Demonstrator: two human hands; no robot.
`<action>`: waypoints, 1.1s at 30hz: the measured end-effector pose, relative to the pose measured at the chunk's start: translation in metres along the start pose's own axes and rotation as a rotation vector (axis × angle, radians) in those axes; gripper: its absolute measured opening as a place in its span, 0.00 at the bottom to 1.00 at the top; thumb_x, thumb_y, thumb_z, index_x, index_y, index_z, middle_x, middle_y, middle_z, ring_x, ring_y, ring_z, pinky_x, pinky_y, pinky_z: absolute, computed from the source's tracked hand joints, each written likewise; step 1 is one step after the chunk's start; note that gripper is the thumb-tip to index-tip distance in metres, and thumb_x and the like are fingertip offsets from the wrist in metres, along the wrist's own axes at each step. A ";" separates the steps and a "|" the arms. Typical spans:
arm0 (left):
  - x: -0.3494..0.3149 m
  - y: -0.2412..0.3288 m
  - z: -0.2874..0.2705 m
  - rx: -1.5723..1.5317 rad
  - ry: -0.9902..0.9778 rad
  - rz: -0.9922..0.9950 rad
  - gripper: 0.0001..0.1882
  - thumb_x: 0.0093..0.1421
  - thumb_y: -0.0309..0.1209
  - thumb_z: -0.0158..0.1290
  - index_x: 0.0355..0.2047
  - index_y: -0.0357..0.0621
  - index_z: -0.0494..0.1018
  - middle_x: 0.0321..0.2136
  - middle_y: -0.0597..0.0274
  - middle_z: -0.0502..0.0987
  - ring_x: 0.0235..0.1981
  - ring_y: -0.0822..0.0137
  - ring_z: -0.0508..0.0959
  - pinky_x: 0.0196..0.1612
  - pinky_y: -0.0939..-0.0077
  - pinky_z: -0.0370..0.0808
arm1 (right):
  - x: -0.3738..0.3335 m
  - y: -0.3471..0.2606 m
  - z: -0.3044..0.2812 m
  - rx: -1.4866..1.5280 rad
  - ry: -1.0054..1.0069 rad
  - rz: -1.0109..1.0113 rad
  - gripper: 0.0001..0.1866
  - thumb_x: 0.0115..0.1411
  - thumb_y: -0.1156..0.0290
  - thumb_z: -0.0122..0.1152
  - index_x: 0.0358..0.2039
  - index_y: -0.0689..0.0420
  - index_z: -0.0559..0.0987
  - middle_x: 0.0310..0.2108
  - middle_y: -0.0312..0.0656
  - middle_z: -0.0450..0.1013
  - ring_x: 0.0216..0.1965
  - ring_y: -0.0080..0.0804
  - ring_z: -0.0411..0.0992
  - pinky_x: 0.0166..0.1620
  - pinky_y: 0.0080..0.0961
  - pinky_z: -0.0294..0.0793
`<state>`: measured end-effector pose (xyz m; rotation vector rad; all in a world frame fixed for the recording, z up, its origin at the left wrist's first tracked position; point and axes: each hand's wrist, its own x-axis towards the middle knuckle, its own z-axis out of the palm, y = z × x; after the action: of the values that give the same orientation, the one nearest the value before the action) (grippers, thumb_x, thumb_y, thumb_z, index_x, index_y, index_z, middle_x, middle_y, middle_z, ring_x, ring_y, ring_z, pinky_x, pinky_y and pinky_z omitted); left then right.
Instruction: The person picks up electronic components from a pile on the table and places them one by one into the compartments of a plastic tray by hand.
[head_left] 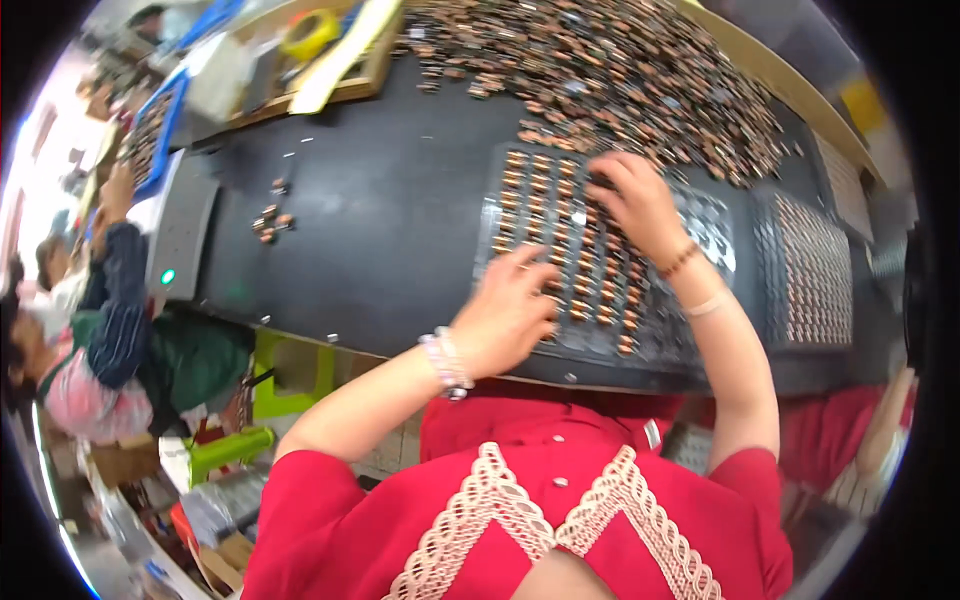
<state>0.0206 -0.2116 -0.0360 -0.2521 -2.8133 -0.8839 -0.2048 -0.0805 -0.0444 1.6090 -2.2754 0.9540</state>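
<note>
In front of me lies a clear plastic tray (pixel 665 325) with rows of small cylindrical copper-and-black parts (pixel 580 270) in its left and middle pockets. The pockets toward its right side show no copper parts. My left hand (pixel 505 315) rests over the tray's near left part, its fingers apart and fingertips at the parts. Over the far end of the rows is my right hand (pixel 640 205), with fingers bent down and drawn together. Whatever it pinches is too small and covered to make out. A large pile of similar loose parts (pixel 620 80) spreads just beyond the tray.
A second filled tray (pixel 815 270) lies at the right. A few loose parts (pixel 270 222) sit on the black tabletop (pixel 370 210) at left. Far left stand a wooden box (pixel 375 75) with yellow tape (pixel 312 35) and a grey device (pixel 182 235). A co-worker (pixel 90 350) sits beyond it.
</note>
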 end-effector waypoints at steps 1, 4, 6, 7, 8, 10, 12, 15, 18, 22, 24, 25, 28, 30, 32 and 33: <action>-0.002 0.001 -0.001 0.005 0.013 -0.004 0.08 0.47 0.29 0.63 0.28 0.45 0.76 0.49 0.60 0.68 0.61 0.48 0.59 0.61 0.52 0.57 | 0.000 -0.002 0.001 0.021 0.032 -0.005 0.13 0.54 0.74 0.64 0.41 0.58 0.77 0.38 0.44 0.74 0.42 0.43 0.73 0.44 0.33 0.72; -0.005 -0.005 -0.003 -0.097 0.027 -0.081 0.09 0.46 0.27 0.63 0.29 0.46 0.76 0.48 0.60 0.69 0.61 0.48 0.58 0.62 0.53 0.56 | -0.003 -0.011 0.002 0.125 0.022 0.070 0.13 0.55 0.72 0.64 0.42 0.58 0.77 0.39 0.43 0.74 0.36 0.36 0.74 0.37 0.26 0.75; 0.000 -0.006 -0.002 -0.119 -0.017 -0.106 0.09 0.46 0.26 0.63 0.29 0.46 0.76 0.48 0.61 0.69 0.61 0.49 0.57 0.62 0.54 0.56 | -0.013 -0.011 -0.005 0.109 0.003 0.109 0.13 0.56 0.72 0.65 0.42 0.59 0.77 0.40 0.43 0.75 0.35 0.35 0.75 0.37 0.26 0.76; -0.001 -0.006 -0.001 -0.113 -0.020 -0.105 0.09 0.46 0.25 0.62 0.29 0.46 0.76 0.48 0.61 0.69 0.60 0.49 0.57 0.62 0.54 0.56 | -0.017 -0.013 -0.007 0.159 0.027 0.125 0.14 0.56 0.72 0.65 0.43 0.59 0.77 0.41 0.42 0.75 0.36 0.32 0.75 0.37 0.25 0.76; 0.000 -0.004 -0.001 -0.103 -0.014 -0.102 0.08 0.47 0.25 0.61 0.29 0.46 0.76 0.48 0.61 0.69 0.60 0.50 0.58 0.61 0.54 0.57 | -0.021 -0.015 -0.009 0.211 0.052 0.139 0.14 0.56 0.73 0.64 0.43 0.59 0.76 0.41 0.42 0.75 0.36 0.29 0.75 0.37 0.24 0.76; -0.004 0.002 0.000 -0.044 -0.005 -0.073 0.08 0.48 0.25 0.61 0.29 0.45 0.76 0.48 0.60 0.69 0.60 0.49 0.57 0.61 0.54 0.56 | -0.029 -0.030 -0.022 0.335 0.017 0.282 0.15 0.56 0.73 0.64 0.45 0.59 0.76 0.41 0.41 0.76 0.37 0.27 0.75 0.38 0.23 0.77; -0.006 0.006 0.002 0.016 0.006 -0.054 0.07 0.49 0.24 0.60 0.30 0.45 0.76 0.48 0.59 0.68 0.60 0.49 0.58 0.61 0.54 0.56 | -0.042 -0.042 -0.035 0.526 0.013 0.430 0.18 0.56 0.75 0.63 0.48 0.58 0.76 0.38 0.39 0.76 0.36 0.21 0.74 0.39 0.20 0.77; -0.005 0.006 0.003 -0.017 -0.013 -0.089 0.07 0.49 0.25 0.60 0.31 0.44 0.75 0.48 0.59 0.69 0.60 0.49 0.58 0.61 0.54 0.56 | -0.067 -0.047 -0.045 0.459 -0.028 0.390 0.18 0.56 0.77 0.62 0.49 0.56 0.77 0.41 0.37 0.73 0.34 0.20 0.70 0.37 0.17 0.76; -0.002 0.010 -0.002 0.054 -0.006 -0.045 0.07 0.49 0.25 0.60 0.30 0.44 0.76 0.47 0.59 0.69 0.59 0.48 0.59 0.61 0.54 0.56 | -0.079 -0.056 -0.050 0.484 -0.050 0.425 0.15 0.55 0.78 0.62 0.44 0.57 0.79 0.42 0.37 0.71 0.35 0.21 0.69 0.37 0.16 0.75; 0.000 0.010 0.011 0.045 0.129 -0.097 0.04 0.50 0.27 0.60 0.27 0.43 0.77 0.47 0.58 0.69 0.59 0.48 0.59 0.60 0.51 0.57 | -0.086 -0.065 -0.051 0.546 -0.044 0.451 0.12 0.56 0.78 0.61 0.42 0.60 0.79 0.43 0.39 0.72 0.41 0.23 0.73 0.39 0.18 0.76; -0.006 0.003 0.016 0.009 0.131 -0.126 0.04 0.50 0.27 0.60 0.27 0.43 0.77 0.47 0.58 0.69 0.59 0.48 0.59 0.60 0.51 0.57 | -0.089 -0.069 -0.049 0.555 -0.050 0.445 0.11 0.56 0.78 0.60 0.42 0.60 0.78 0.44 0.40 0.72 0.41 0.23 0.73 0.39 0.18 0.76; -0.007 0.001 0.017 -0.024 0.143 -0.144 0.04 0.50 0.27 0.60 0.27 0.44 0.77 0.47 0.59 0.69 0.59 0.48 0.59 0.60 0.51 0.57 | -0.091 -0.070 -0.049 0.559 -0.054 0.450 0.11 0.57 0.78 0.60 0.42 0.60 0.78 0.44 0.40 0.72 0.41 0.24 0.73 0.40 0.18 0.77; -0.005 0.004 0.016 0.042 0.138 -0.119 0.04 0.50 0.27 0.60 0.28 0.45 0.77 0.48 0.59 0.69 0.59 0.49 0.59 0.60 0.53 0.57 | -0.097 -0.073 -0.046 0.584 -0.052 0.451 0.11 0.57 0.78 0.60 0.42 0.60 0.79 0.44 0.40 0.72 0.41 0.24 0.73 0.40 0.19 0.77; -0.004 0.004 0.017 0.035 0.152 -0.099 0.06 0.50 0.26 0.60 0.28 0.44 0.76 0.48 0.59 0.69 0.58 0.51 0.60 0.60 0.54 0.57 | -0.101 -0.076 -0.042 0.606 -0.045 0.447 0.11 0.57 0.78 0.60 0.42 0.60 0.79 0.44 0.40 0.72 0.41 0.24 0.73 0.40 0.20 0.77; -0.007 0.003 0.020 0.025 0.164 -0.092 0.06 0.50 0.26 0.60 0.28 0.44 0.76 0.47 0.60 0.69 0.58 0.51 0.60 0.60 0.55 0.57 | -0.104 -0.077 -0.039 0.582 0.011 0.436 0.09 0.56 0.77 0.61 0.38 0.58 0.80 0.40 0.40 0.74 0.37 0.27 0.75 0.37 0.21 0.77; -0.008 0.002 0.020 0.011 0.174 -0.083 0.05 0.50 0.26 0.60 0.29 0.43 0.76 0.46 0.60 0.70 0.58 0.52 0.60 0.60 0.56 0.58 | -0.103 -0.077 -0.040 0.583 0.012 0.433 0.09 0.56 0.77 0.61 0.38 0.58 0.80 0.40 0.40 0.74 0.37 0.27 0.75 0.37 0.21 0.77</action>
<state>0.0265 -0.1991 -0.0528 -0.0536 -2.6832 -0.8619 -0.1035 0.0075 -0.0349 1.2715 -2.5388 1.8640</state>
